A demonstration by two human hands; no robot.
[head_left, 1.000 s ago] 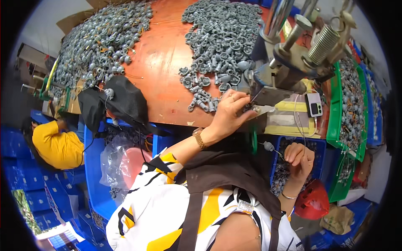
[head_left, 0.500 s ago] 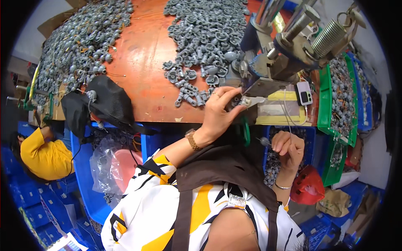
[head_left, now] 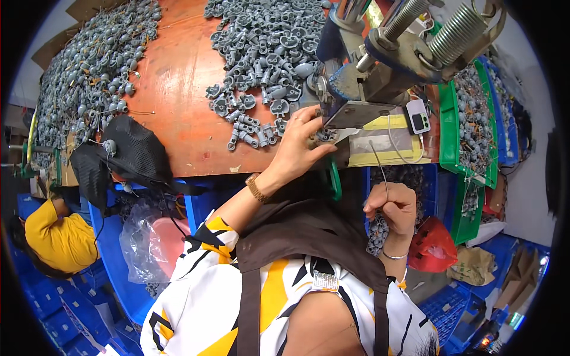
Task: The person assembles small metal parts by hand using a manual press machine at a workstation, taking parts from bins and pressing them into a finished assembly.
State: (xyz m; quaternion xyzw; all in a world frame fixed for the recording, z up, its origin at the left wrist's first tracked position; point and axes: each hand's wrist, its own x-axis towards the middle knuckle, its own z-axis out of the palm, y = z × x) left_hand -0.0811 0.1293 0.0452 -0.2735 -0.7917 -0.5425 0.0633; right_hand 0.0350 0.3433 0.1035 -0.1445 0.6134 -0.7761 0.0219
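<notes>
My left hand (head_left: 300, 141) reaches to the foot of a metal press (head_left: 350, 89). Its thumb and fingers are apart, and the fingertips are close to a small grey plastic part (head_left: 325, 135) under the press, partly hidden. Over the blue bin at the table's front edge, my right hand (head_left: 393, 206) is closed on a thin wire (head_left: 380, 161) that sticks up from its fingers. Whatever else lies inside that fist is hidden. Beyond my left hand spreads a heap of loose grey plastic fittings (head_left: 261, 59) on the orange tabletop (head_left: 178, 77).
Wired grey parts (head_left: 89, 77) are piled at the far left. A black mesh bag (head_left: 136, 148) lies at the table edge. Green trays (head_left: 442, 127) of parts stand right, near a white device (head_left: 418, 116) on a cable. A person in yellow (head_left: 62, 237) sits at left.
The view has shifted, moving the scene leftward. My left thumb has spread away from the fingers at the press. My right hand has turned and curled; the small grey piece at its fingertips no longer shows.
</notes>
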